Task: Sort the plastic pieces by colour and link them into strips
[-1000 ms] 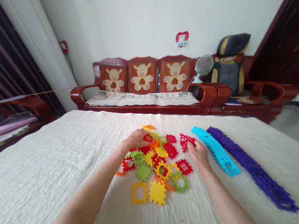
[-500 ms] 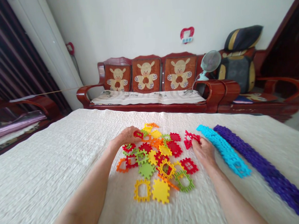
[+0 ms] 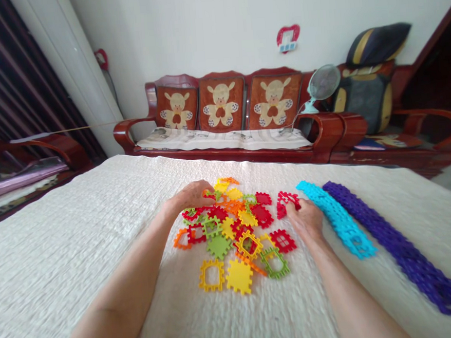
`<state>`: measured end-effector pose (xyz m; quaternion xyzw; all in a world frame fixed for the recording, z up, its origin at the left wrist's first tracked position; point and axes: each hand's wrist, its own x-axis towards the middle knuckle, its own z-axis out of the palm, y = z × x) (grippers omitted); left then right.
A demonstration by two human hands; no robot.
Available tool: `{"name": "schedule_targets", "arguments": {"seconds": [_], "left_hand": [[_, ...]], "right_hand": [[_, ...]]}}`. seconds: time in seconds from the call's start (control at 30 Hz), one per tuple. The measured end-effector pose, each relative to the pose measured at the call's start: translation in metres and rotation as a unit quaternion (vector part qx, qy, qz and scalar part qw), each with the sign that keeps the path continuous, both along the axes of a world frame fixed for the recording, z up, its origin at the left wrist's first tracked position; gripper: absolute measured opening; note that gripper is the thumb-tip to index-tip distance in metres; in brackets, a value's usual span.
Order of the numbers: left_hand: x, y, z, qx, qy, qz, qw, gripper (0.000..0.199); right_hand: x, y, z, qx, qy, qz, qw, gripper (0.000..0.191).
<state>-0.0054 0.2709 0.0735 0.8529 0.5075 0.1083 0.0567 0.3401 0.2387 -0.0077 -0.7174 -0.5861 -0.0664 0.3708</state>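
A loose heap of flat, toothed plastic building pieces in red, yellow, green and orange lies on the pale cover; a yellow plate (image 3: 239, 276) and a yellow window frame (image 3: 212, 275) are at its near side. At the heap's far left, my left hand (image 3: 192, 197) reaches over the pieces, its fingers curled at a red building piece (image 3: 209, 195) beside orange and green ones. My palm partly hides that spot. Right of the heap, my right hand (image 3: 305, 217) pinches red openwork building pieces (image 3: 287, 203) between thumb and fingers.
A light-blue strip (image 3: 339, 222) and a longer purple strip (image 3: 393, 247), both of joined pieces, lie to the right. Beyond the covered surface (image 3: 79, 236) stands a wooden sofa (image 3: 216, 153) with bear cushions. A small fan (image 3: 322, 85) is by its right armrest.
The view has tipped slightly downward relative to the room. My left hand has shifted a little over the pieces at the heap's far left. The red pieces in my right hand have turned slightly.
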Motion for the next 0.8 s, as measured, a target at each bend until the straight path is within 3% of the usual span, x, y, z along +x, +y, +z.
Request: {"name": "schedule_targets", "arguments": {"seconds": [0.13, 0.23, 0.57, 0.7, 0.8], "left_hand": [[0.014, 0.000, -0.014, -0.006, -0.046, -0.119, 0.992, 0.026], [0.020, 0.000, -0.022, -0.021, -0.047, -0.156, 0.986, 0.018], [0.007, 0.004, -0.018, -0.028, -0.018, -0.065, 0.997, 0.004], [0.004, 0.006, -0.017, 0.015, 0.011, -0.021, 1.000, 0.015], [0.012, 0.003, -0.015, 0.030, 0.016, -0.039, 0.999, 0.023]], "right_hand": [[0.001, 0.002, -0.002, -0.001, -0.009, -0.003, 1.000, 0.028], [0.000, 0.002, -0.004, 0.011, -0.017, 0.002, 1.000, 0.029], [0.003, 0.005, -0.009, 0.019, -0.031, 0.019, 0.999, 0.027], [0.004, 0.007, -0.013, 0.029, -0.007, 0.029, 0.999, 0.032], [0.003, 0.008, -0.014, 0.030, 0.014, 0.019, 0.999, 0.038]]}}
